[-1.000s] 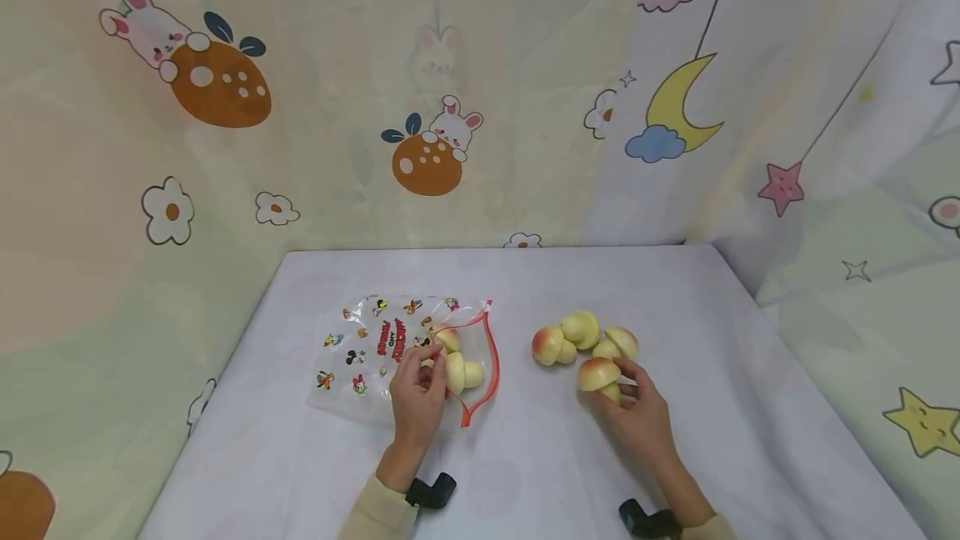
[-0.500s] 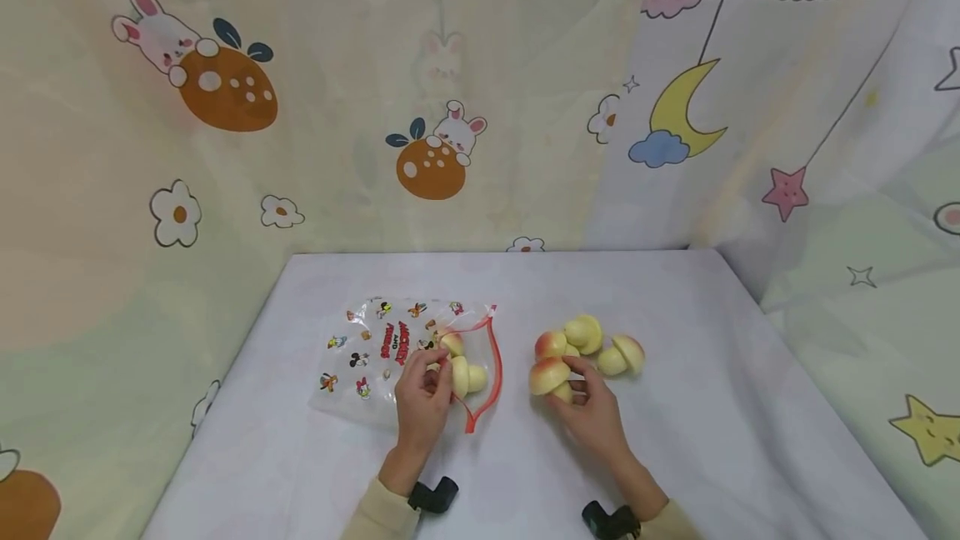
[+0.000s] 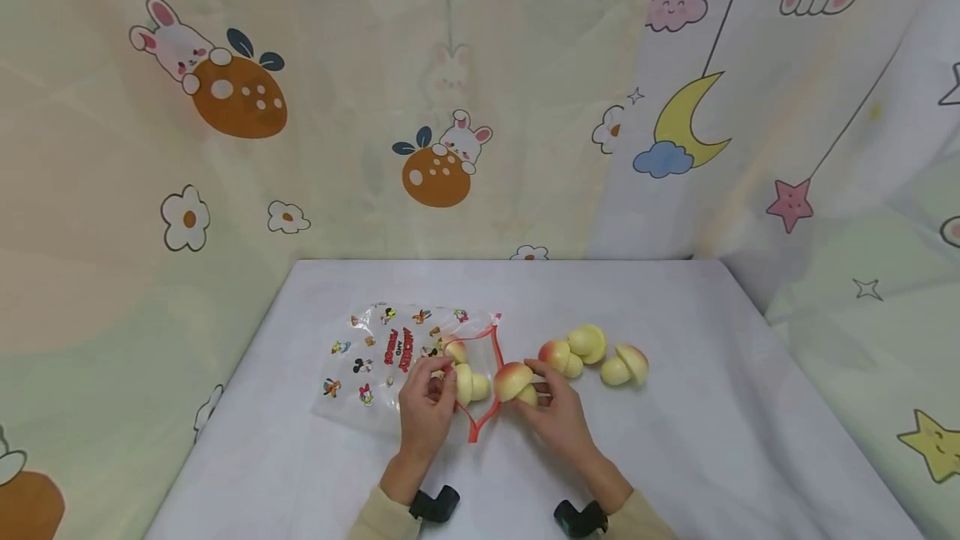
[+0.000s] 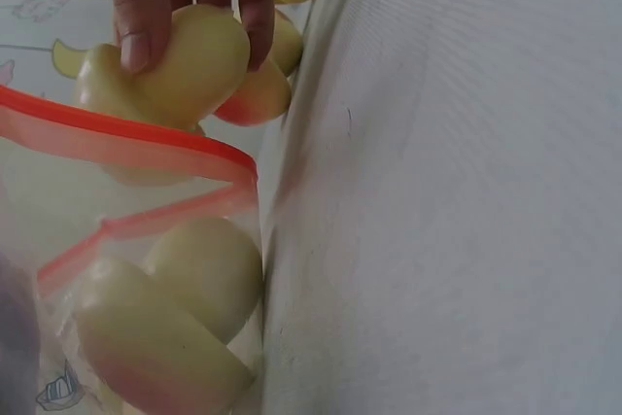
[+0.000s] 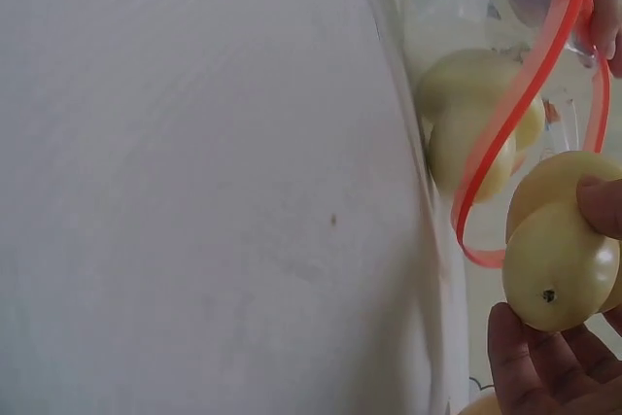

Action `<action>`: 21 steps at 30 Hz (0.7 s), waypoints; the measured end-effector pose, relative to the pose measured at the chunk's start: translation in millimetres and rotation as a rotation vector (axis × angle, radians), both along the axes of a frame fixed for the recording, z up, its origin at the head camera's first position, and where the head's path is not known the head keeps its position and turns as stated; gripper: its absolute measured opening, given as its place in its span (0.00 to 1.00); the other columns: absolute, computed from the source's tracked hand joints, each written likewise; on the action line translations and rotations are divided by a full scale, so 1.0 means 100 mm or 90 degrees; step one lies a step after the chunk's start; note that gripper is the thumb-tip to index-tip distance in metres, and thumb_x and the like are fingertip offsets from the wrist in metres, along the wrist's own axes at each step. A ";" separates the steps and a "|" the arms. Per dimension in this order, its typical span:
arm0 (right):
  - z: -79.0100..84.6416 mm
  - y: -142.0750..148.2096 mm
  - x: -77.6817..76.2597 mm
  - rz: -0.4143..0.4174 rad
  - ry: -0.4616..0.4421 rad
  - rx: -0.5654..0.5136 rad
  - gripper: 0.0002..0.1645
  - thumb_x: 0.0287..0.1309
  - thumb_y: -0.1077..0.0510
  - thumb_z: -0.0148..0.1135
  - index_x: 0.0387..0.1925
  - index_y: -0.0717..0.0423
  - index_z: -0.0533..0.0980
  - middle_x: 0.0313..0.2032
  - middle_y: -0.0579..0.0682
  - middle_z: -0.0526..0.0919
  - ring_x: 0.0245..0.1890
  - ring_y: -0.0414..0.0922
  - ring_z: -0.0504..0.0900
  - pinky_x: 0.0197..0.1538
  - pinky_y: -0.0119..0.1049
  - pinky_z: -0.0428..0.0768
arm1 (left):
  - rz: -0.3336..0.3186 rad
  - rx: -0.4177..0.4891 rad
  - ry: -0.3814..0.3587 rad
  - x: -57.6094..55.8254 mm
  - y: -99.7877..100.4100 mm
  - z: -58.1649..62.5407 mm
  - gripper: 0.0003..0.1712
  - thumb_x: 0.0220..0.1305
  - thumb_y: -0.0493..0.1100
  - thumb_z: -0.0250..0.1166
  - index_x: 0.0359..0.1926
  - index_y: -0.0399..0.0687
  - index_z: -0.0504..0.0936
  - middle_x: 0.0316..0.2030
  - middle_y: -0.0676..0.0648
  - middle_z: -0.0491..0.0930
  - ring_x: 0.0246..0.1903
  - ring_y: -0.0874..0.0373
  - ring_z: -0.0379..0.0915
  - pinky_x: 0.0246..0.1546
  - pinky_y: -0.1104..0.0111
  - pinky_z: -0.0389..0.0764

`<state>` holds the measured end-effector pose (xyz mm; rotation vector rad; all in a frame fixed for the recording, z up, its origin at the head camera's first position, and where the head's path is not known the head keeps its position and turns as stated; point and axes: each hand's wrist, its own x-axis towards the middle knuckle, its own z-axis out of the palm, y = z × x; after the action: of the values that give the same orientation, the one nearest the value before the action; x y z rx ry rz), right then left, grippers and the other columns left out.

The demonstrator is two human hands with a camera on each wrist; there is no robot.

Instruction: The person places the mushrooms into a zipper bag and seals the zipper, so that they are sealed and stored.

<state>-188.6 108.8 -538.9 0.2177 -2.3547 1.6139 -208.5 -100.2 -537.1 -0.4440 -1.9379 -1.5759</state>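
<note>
My right hand (image 3: 558, 419) holds a toy mushroom (image 3: 512, 382), pale yellow with a reddish cap, right at the mouth of a clear zip bag (image 3: 348, 415). In the right wrist view, the rounded stem end of that mushroom (image 5: 559, 274) shows, with fingers below it and the thumb on its side. The bag lies flat with cartoon prints and a red zip edge (image 3: 496, 346) spread apart. Pinching the bag near its opening is my left hand (image 3: 425, 415). Inside the bag are mushrooms (image 3: 470, 387), seen through the film in the left wrist view.
To the right of the bag, one mushroom (image 3: 624, 366) lies apart, and two more (image 3: 587, 343) lie close together. All rest on a white-covered table (image 3: 675, 457). A printed cloth backdrop (image 3: 337, 132) stands behind the table and at its sides.
My right hand has carried the mushroom leftward from beside the others to the bag's mouth. My left hand keeps its pinch on the bag. The head view has tilted slightly upward.
</note>
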 end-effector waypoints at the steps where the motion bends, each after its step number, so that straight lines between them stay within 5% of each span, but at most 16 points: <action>1: -0.01 -0.02 -0.01 0.001 0.004 0.004 0.38 0.41 0.69 0.76 0.58 0.59 0.74 0.52 0.54 0.80 0.40 0.51 0.83 0.40 0.33 0.82 | -0.002 0.000 0.001 0.00 0.00 0.00 0.09 0.63 0.30 0.63 0.46 0.35 0.80 0.39 0.41 0.78 0.19 0.62 0.70 0.16 0.76 0.74; 14: -0.03 -0.25 -0.15 0.000 -0.002 0.045 0.38 0.41 0.64 0.78 0.58 0.57 0.75 0.53 0.51 0.79 0.40 0.48 0.82 0.42 0.33 0.81 | 0.016 -0.009 0.014 0.05 0.04 0.12 0.13 0.57 0.22 0.62 0.43 0.34 0.80 0.35 0.38 0.77 0.16 0.58 0.68 0.14 0.76 0.71; 21: -0.02 -0.32 -0.19 0.022 0.015 0.083 0.37 0.43 0.62 0.77 0.59 0.59 0.75 0.50 0.54 0.81 0.40 0.48 0.83 0.41 0.34 0.83 | 0.014 -0.015 0.012 0.02 0.02 0.05 0.14 0.59 0.26 0.64 0.46 0.40 0.81 0.36 0.43 0.78 0.17 0.61 0.69 0.14 0.77 0.72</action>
<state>-207.9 76.6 -541.3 0.3032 -2.4535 1.4646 -206.9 -98.5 -531.8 -0.4439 -1.9421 -1.5306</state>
